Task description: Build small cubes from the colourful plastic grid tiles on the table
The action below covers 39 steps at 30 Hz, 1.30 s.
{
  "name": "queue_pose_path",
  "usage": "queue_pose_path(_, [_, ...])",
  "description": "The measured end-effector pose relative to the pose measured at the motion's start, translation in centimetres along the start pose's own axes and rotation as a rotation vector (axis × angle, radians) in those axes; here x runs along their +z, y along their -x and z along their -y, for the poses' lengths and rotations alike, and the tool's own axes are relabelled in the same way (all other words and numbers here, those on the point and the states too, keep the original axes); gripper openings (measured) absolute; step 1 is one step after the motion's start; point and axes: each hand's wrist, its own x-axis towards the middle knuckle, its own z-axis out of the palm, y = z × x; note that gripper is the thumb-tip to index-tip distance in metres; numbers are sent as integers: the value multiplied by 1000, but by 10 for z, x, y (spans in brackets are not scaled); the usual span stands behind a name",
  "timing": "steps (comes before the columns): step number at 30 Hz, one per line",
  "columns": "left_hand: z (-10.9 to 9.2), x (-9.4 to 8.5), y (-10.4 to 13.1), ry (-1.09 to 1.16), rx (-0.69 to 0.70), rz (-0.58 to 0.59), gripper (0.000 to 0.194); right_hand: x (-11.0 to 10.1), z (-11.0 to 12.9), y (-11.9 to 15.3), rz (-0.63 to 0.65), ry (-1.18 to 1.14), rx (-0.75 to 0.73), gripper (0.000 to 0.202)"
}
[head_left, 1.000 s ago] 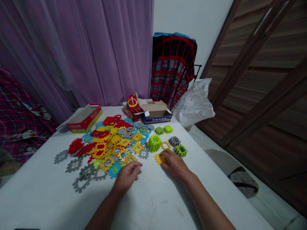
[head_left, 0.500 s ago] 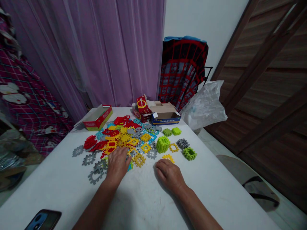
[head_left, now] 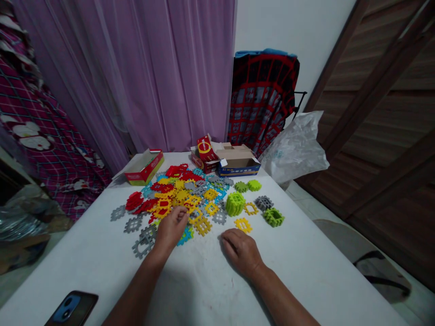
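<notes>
My left hand (head_left: 172,227) is at the near edge of a heap of flat, notched plastic building tiles. Its thumb and fingers are pinched together; whatever may lie between them is hidden. Beside its fingertips are yellow tiles (head_left: 203,225) and a blue tile (head_left: 185,236). Grey tiles (head_left: 133,224) lie left of the wrist. My right hand (head_left: 242,250) rests on the table with its fingers curled in and nothing visible in them. Just beyond it lies a yellow tile (head_left: 243,225). Farther back stands a block of joined lime-green tiles (head_left: 235,204).
On the white table (head_left: 210,290), a red box (head_left: 145,170) and a blue box (head_left: 239,169) stand at the back. A green ring of tiles (head_left: 273,217) and a grey stack (head_left: 264,203) are at right. A phone (head_left: 73,309) lies near left; a plastic bag (head_left: 294,149) is behind.
My left hand has gone from fingers stretched over the tiles to a pinch, shifting slightly right. The right hand stays on the table. The whole view has shifted slightly.
</notes>
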Motion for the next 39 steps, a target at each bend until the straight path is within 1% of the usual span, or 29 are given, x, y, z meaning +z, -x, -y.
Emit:
queue_pose_path(2, [-2,4,9,211,-31,77,27,2,0,-1,-53,-81,55,21])
queue_pose_path(3, [-5,7,14,278,-36,123,28,3,0,-1,-70,-137,95,24])
queue_pose_path(6, [-18,17,27,378,-40,260,28,4,5,-4,-57,-342,231,40])
queue_pose_path(8, [-25,25,33,419,-36,321,26,4,9,-5,-16,-465,303,44])
queue_pose_path(11, [-29,36,37,484,-61,349,27,5,13,-7,27,-576,383,30])
queue_pose_path(13, [-27,44,40,531,-150,348,37,8,14,-7,6,-652,461,20])
queue_pose_path(14, [-25,48,42,547,-211,353,44,10,13,-7,-17,-714,513,19])
queue_pose_path(16, [-21,56,46,562,-325,371,56,13,11,-7,-51,-864,614,25])
queue_pose_path(18, [-18,64,50,561,-393,378,58,14,8,-5,-44,-975,676,33])
queue_pose_path(19, [-17,67,51,558,-411,371,57,13,6,-4,-25,-990,681,35])
queue_pose_path(21, [-16,70,51,544,-431,344,56,6,2,-1,22,-915,625,34])
queue_pose_path(23, [-17,70,50,530,-432,338,57,-7,-2,1,61,-706,488,38])
queue_pose_path(25, [-18,68,50,520,-419,364,57,-21,-5,2,108,-428,303,54])
queue_pose_path(27, [-20,67,50,515,-400,396,56,-33,-6,1,188,-188,145,71])
queue_pose_path(29, [-21,68,52,514,-377,414,52,-38,-3,-1,277,-38,62,76])
queue_pose_path(31, [-22,70,54,521,-350,433,49,-39,2,-3,320,36,50,70])
queue_pose_path(34, [-24,72,56,521,-337,466,50,-42,6,-3,326,61,75,57])
queue_pose_path(37, [-26,69,56,502,-347,474,56,-57,-7,-1,341,62,139,53])
queue_pose_path(39, [-28,67,56,481,-350,457,60,-71,-24,-1,341,106,243,54])
